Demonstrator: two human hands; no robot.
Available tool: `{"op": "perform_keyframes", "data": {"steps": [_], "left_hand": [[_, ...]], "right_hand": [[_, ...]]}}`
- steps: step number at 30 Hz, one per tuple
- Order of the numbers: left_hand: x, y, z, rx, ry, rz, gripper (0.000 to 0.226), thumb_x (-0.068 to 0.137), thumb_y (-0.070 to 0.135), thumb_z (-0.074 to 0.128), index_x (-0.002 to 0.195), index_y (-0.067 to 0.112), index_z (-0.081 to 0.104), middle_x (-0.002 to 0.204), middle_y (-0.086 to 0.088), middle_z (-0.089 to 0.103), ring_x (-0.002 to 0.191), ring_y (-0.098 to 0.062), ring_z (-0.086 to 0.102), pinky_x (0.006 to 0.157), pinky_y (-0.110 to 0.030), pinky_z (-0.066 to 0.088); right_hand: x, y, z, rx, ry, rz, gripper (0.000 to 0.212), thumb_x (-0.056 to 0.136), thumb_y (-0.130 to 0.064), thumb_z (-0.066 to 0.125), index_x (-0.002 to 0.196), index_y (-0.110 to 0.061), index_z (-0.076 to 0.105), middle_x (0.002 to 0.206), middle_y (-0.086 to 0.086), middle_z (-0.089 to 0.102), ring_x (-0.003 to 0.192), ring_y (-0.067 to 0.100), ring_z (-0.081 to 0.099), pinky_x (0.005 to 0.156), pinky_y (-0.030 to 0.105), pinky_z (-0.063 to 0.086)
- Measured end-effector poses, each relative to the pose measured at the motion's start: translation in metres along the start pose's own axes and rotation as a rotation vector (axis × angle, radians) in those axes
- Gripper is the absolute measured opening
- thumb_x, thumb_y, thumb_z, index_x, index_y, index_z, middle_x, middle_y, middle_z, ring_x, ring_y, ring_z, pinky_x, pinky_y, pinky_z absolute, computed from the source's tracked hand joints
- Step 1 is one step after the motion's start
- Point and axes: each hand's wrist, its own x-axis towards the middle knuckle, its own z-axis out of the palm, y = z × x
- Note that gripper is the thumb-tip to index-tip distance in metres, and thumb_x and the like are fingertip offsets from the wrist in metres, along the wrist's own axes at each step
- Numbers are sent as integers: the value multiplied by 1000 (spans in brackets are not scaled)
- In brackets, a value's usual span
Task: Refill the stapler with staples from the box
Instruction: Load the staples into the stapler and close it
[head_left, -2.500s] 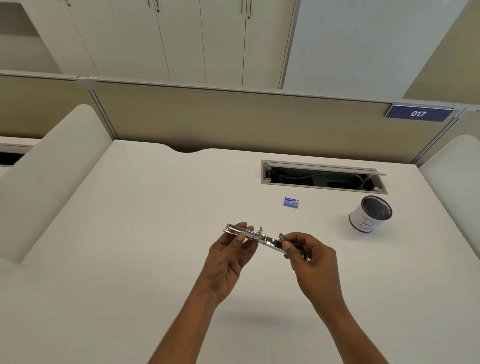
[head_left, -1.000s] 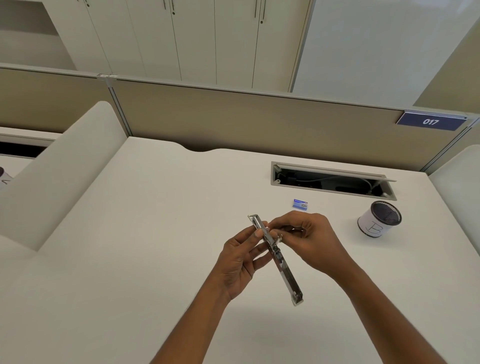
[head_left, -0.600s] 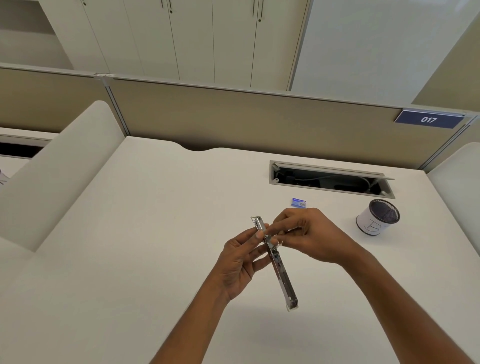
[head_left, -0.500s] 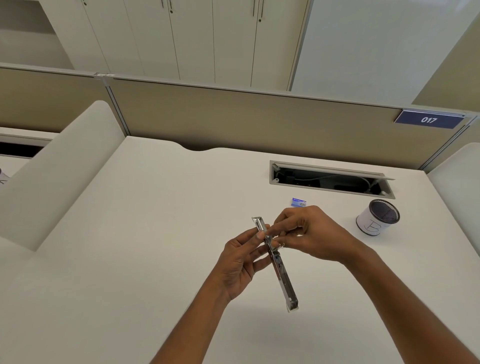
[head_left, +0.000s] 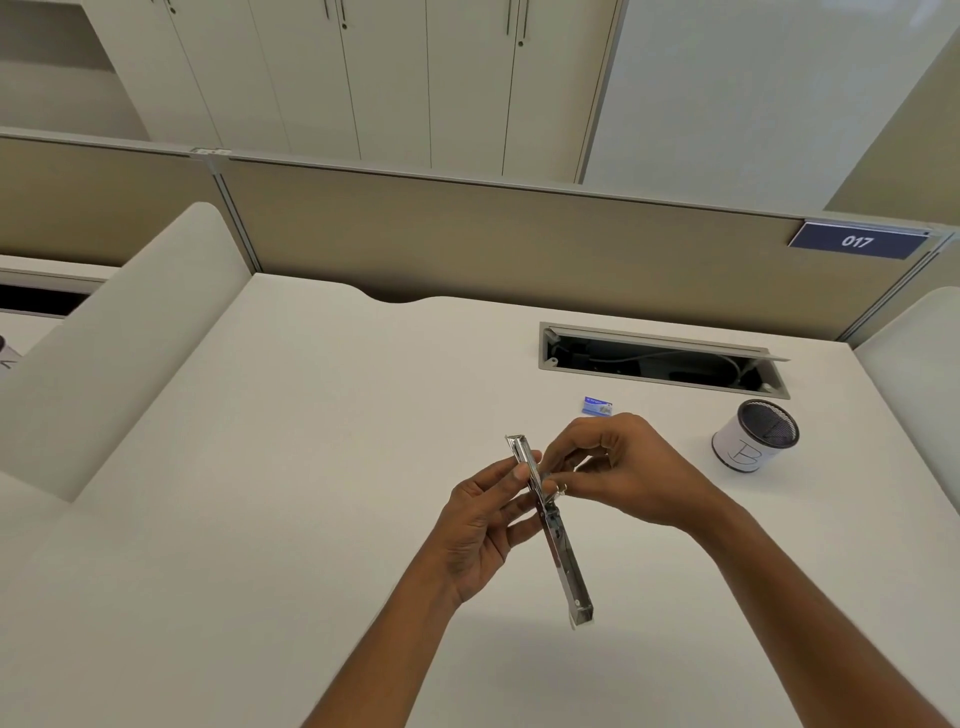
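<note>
At centre of the head view, the stapler (head_left: 549, 525) has swung from lying crosswise to running from 11 to 5 o'clock. The left hand (head_left: 483, 525) pinches its upper part; the right hand (head_left: 618, 467) pinches at its middle, probably working the magazine. The staple box (head_left: 597, 406) lies unopened on the desk (head_left: 311, 467) at 12 o'clock, just beyond the right hand, so loading seems not yet begun.

The wide white bench (head_left: 291, 467) is the landmark here. Along its far edge stands a beige fabric partition (head_left: 493, 234), and at the right end of this partition hangs a dark blue plate with the number 017 (head_left: 857, 241). Set into the bench near the far right is a grey rectangular cable opening (head_left: 660, 358) with its lid raised and wires inside. Near the front of this opening stands a white round cup with a black mesh top (head_left: 756, 441). Behind the partition are white cupboard doors (head_left: 389, 78).
</note>
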Motion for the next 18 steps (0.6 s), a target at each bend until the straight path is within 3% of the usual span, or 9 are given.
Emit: {"op": "perform_keyframes", "data": {"steps": [12, 18], "left_hand": [[0, 0, 2, -3, -13, -4, 25, 86, 17, 70, 109, 12, 78, 97, -9, 78, 88, -17, 76, 70, -29, 62], [-1, -2, 4, -4, -30, 0, 24, 85, 16, 70, 106, 13, 80, 102, -6, 77, 88, -18, 76, 72, -31, 62]], "right_hand": [[-5, 0, 1, 214, 40, 34, 13, 84, -2, 80, 92, -12, 77, 89, 2, 79, 85, 22, 76, 86, 44, 63], [-4, -4, -2, 331, 163, -14, 13, 84, -1, 78, 95, -7, 75, 91, 9, 77, 89, 26, 74, 86, 43, 62]]}}
